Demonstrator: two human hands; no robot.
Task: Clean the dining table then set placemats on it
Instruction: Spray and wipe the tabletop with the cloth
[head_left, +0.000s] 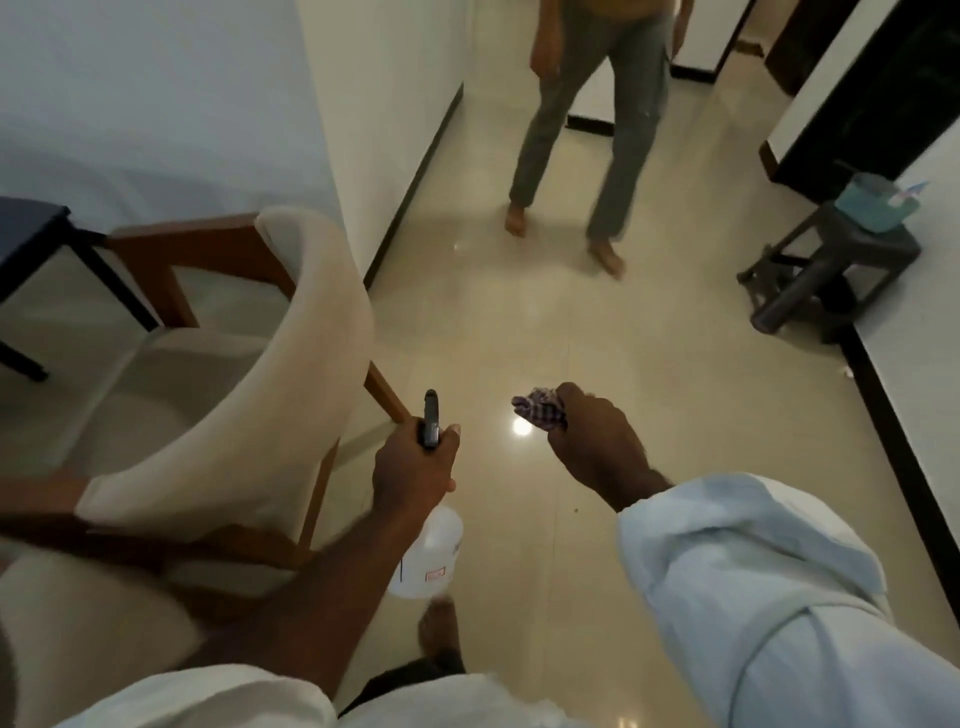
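Observation:
My left hand (413, 465) grips the neck of a white spray bottle (431, 553) with a black trigger head, which hangs below my fist over the floor. My right hand (597, 441) is closed around a crumpled purple checked cloth (537, 410), which pokes out to the left of my fingers. Both hands are held out in front of me over shiny beige tiles. A dark table corner (31, 228) shows at the far left behind a chair. No placemats are in view.
A cream upholstered chair with a wooden frame (249, 353) stands at my left, with another chair back at the bottom left. A person in grey trousers (592, 135) stands barefoot ahead in the corridor. A dark plastic stool (841, 265) carrying a teal box sits at the right wall.

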